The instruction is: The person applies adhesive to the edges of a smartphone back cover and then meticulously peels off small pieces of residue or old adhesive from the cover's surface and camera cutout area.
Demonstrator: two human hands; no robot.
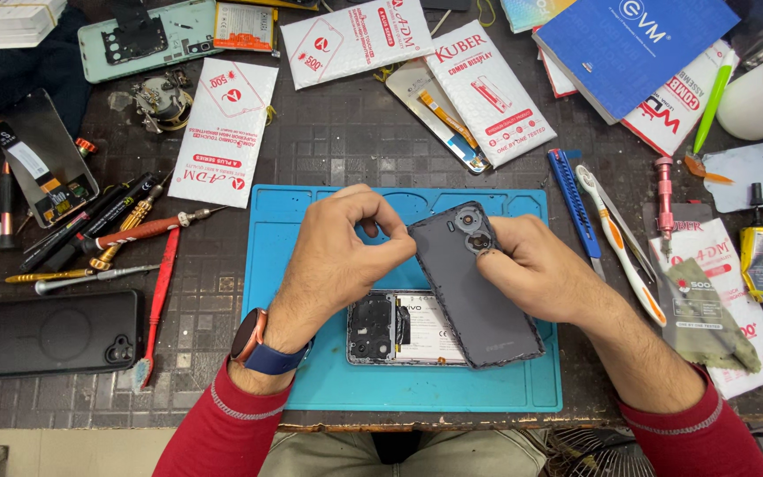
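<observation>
Two hands (333, 256) (536, 269), one back cover (474, 291), one opened phone (404, 329), one blue mat (311, 371), one black phone (55, 334).

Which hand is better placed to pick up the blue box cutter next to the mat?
Probably the right hand. The cutter lies just off the mat's right edge, close beside it. The left hand is further away, pinching the back cover's top left edge.
</observation>
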